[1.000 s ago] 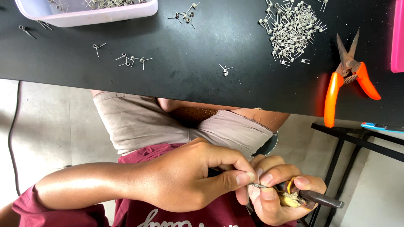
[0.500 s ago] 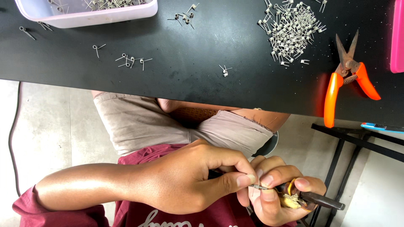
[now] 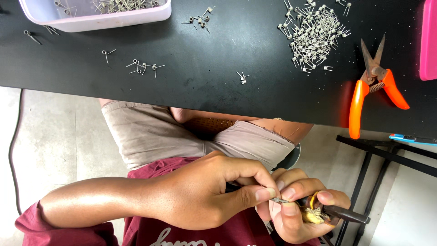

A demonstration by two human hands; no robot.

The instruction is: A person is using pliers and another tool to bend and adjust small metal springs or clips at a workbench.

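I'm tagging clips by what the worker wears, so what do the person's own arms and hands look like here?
Both hands are bare: no gloves, rings or watch show on the left hand or the right hand. The left forearm is uncovered up to a short maroon sleeve at the lower left. The right arm is out of view, so its sleeve cannot be told.

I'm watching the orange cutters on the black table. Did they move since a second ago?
No. The orange cutters lie in the same spot near the black table's edge, right of the pile of small metal springs, as before.
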